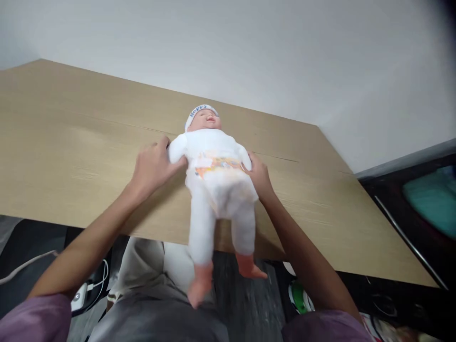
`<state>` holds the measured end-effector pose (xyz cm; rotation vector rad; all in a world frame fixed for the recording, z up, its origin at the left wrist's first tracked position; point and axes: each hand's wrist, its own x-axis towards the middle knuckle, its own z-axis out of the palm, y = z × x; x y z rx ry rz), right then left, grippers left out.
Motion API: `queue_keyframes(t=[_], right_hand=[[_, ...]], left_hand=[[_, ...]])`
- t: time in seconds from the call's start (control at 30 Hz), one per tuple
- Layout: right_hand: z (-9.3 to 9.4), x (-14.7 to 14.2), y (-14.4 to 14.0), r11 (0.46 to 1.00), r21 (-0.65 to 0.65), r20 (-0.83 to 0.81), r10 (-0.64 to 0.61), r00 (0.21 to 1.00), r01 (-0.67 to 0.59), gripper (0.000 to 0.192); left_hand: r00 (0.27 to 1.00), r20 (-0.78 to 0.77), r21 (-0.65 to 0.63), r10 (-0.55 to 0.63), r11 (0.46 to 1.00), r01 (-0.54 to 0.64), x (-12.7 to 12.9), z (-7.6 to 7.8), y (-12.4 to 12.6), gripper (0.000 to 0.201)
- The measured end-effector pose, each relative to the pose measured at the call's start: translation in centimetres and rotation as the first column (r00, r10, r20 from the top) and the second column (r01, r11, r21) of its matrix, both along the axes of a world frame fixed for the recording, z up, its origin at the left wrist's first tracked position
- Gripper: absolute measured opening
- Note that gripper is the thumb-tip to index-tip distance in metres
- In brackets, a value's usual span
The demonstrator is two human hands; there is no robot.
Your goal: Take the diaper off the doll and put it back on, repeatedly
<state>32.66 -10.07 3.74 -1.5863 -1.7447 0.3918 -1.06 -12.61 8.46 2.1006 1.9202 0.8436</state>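
Note:
A baby doll (213,142) in a white outfit lies on its back, its head toward the wall and its feet hanging past the table's near edge. It wears a white cap (200,110) lettered "Happy". Around its hips is a white diaper (224,183) with an orange printed waistband. My left hand (153,164) is closed round the doll's arm on the left, thumb in front. On the other side my right hand (260,173) grips the opposite arm near the diaper's edge; its fingers are partly hidden behind the doll.
The wooden table (89,156) meets a pale wall (231,52). A dark piece of furniture with a teal item (432,199) stands at the right. Below the near edge are a white power strip (79,298) with cables and a green container (299,298).

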Motion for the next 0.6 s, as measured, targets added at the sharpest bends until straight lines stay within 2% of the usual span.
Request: queue_keyframes(t=[0.07, 0.13, 0.23, 0.33, 0.43, 0.5, 0.6], right_hand=[[1.4, 1.3, -4.6, 0.994, -0.017, -0.014, 0.112, 0.994, -0.112, 0.049], [2.7, 2.4, -9.7, 0.977, -0.045, -0.007, 0.208, 0.978, -0.208, 0.047], [3.8, 2.9, -17.6, 0.941, -0.105, 0.015, 0.324, 0.946, -0.321, 0.043], [2.9, 1.5, -24.3, 0.873, -0.236, 0.005, 0.441, 0.898, -0.427, 0.045], [-0.4, -1.0, -28.3, 0.83, -0.326, 0.022, 0.486, 0.874, -0.453, 0.051], [-3.4, -2.6, -29.0, 0.828, -0.343, 0.053, 0.489, 0.871, -0.444, 0.053], [-7.7, -3.9, -28.1, 0.83, -0.382, 0.091, 0.472, 0.877, -0.407, 0.052]], left_hand=[[0.998, 0.059, -0.015, -0.03, 0.999, 0.031, -0.4, 0.1, -7.4, 0.055], [0.986, 0.123, -0.082, -0.114, 0.989, 0.124, -1.0, -1.4, -15.4, 0.053], [0.953, 0.173, -0.242, -0.247, 0.928, 0.284, -2.5, -5.7, -26.4, 0.046], [0.931, 0.195, -0.377, -0.309, 0.852, 0.362, -4.6, -10.1, -34.5, 0.039], [0.946, 0.199, -0.47, -0.257, 0.822, 0.322, -6.7, -12.1, -38.8, 0.039], [0.952, 0.227, -0.511, -0.204, 0.807, 0.295, -7.8, -12.2, -39.8, 0.044], [0.932, 0.309, -0.549, -0.188, 0.765, 0.337, -9.9, -11.7, -39.7, 0.052]])
